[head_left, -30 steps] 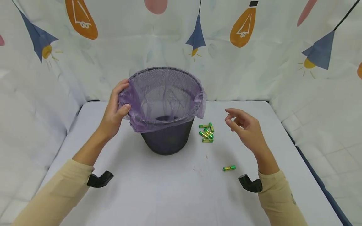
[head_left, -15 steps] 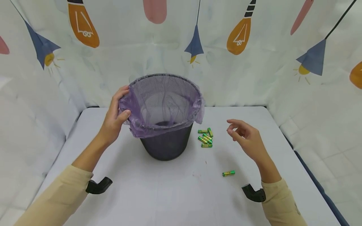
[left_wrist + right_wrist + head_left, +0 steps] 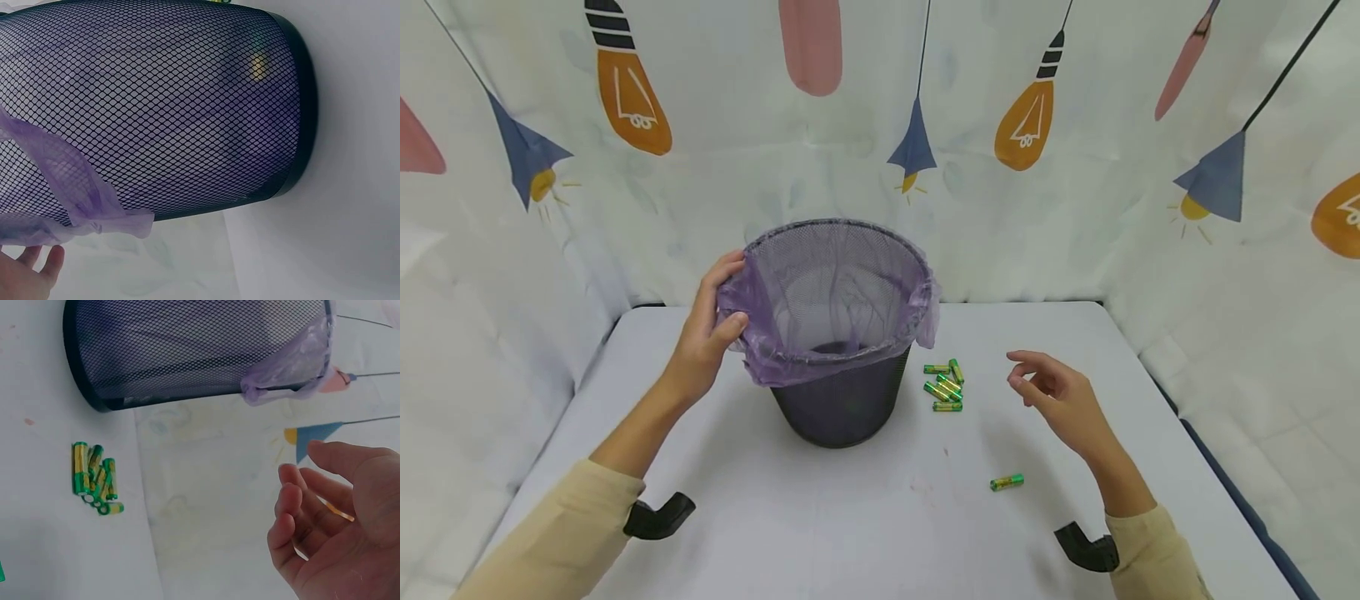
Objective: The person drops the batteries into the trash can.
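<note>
Right hand (image 3: 1060, 402) has come back toward the wearer a touch over the last half second, and the whole head view has tipped up a bit, while the left hand (image 3: 698, 343) is in the same spot on the bin (image 3: 842, 412).

Head view first: left arm reaches up and forward, with thumb and fingers gripping the rim through the purple liner (image 3: 758, 333). Right hand is up above the desk (image 3: 850, 533), fingers loosely curled, nothing in its grasp. Just right of the bin there's a small pile of green and gold batteries (image 3: 937, 391), and the bin stands between them and the left hand. One loose battery (image 3: 1007, 482) lies nearer the wearer, below the right hand in view. It runs mostly left to right with the green end to the right, while the pile's batteries point every which way. Bin's long axis is roughly upright, mouth up. Behind it all hangs a lamp-print backdrop (image 3: 842, 158).

Left wrist view: fingertips at the liner's folded edge, mesh filling most of it, base to the right. Yellowish patch (image 3: 257, 65) shows through the mesh, can't tell if it's inside or behind.

Right wrist view: palm side of the right hand, thumb apart from the fingers, the pile well clear of it and near the bin's base
</note>
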`<state>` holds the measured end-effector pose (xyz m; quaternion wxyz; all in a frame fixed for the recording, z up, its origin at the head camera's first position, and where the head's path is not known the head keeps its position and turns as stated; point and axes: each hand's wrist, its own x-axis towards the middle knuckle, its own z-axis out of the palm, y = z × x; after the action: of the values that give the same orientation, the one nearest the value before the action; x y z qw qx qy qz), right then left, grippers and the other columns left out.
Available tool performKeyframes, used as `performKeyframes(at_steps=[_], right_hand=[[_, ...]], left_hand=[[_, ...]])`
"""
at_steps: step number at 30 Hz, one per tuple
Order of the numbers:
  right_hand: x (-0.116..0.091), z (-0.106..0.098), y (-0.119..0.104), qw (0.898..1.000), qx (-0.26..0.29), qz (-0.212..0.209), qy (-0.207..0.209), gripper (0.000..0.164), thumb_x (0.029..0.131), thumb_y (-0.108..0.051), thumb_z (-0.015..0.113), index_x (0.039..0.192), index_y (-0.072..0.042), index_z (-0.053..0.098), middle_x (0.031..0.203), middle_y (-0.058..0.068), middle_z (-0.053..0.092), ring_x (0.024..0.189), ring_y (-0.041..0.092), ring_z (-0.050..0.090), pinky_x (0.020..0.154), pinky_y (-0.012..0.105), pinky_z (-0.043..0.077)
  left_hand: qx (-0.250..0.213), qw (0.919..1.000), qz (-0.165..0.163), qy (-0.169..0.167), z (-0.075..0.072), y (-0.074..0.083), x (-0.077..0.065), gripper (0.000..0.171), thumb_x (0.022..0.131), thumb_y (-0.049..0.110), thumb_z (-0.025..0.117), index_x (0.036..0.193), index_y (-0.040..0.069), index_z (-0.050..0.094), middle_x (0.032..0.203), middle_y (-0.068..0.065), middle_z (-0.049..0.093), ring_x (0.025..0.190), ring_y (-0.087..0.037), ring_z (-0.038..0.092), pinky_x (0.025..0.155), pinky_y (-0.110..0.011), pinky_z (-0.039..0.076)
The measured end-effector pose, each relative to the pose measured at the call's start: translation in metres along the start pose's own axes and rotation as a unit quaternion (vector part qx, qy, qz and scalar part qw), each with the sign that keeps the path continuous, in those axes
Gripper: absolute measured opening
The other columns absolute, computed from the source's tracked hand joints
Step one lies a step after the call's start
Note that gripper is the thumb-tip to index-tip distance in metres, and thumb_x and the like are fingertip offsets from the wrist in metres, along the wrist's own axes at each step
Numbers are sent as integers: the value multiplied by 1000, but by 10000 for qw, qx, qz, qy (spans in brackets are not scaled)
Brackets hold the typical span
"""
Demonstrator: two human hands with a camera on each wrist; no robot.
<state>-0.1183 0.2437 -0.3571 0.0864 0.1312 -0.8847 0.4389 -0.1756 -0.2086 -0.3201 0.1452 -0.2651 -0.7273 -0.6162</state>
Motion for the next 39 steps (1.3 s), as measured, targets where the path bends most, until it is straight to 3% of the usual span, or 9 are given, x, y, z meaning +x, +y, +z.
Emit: performKeyframes(at_steps=[12, 22, 31, 39], right_hand=[[-14, 0, 14, 9998, -123, 129, -73, 30, 94, -19, 62, 123, -17, 62, 93, -1, 65, 63, 8, 54, 52, 25, 40], [-27, -1, 30, 9996, -147, 212, -92, 27, 93, -18, 62, 120, -15, 62, 92, 9, 66, 62, 10, 56, 52, 24, 40], [-35, -1, 38, 9986, -141, 456, -229, 28, 93, -22, 63, 121, -19, 62, 92, -1, 65, 65, 13, 58, 55, 24, 42], [-49, 1, 52, 9974, -167, 608, -352, 30, 91, -20, 65, 121, -15, 62, 91, -1, 64, 63, 12, 57, 54, 23, 41]], left_hand=[[137, 9999, -53, -51, 0, 1, -2, 61, 92, 19, 50, 147, 6, 30, 159, -3, 21, 149, -19, 14, 111, -19, 21], [156, 9998, -38, -71, 1, 2, -6, 60, 91, 17, 49, 148, 7, 29, 160, -3, 20, 149, -19, 14, 110, -15, 21], [21, 10000, 19, -45, 1, 2, -9, 61, 91, 14, 47, 148, 6, 27, 160, -3, 18, 149, -20, 13, 110, -14, 22], [116, 9999, 22, -13, 3, 2, -9, 61, 90, 12, 46, 147, 5, 28, 160, -5, 19, 149, -18, 14, 110, -13, 22]])
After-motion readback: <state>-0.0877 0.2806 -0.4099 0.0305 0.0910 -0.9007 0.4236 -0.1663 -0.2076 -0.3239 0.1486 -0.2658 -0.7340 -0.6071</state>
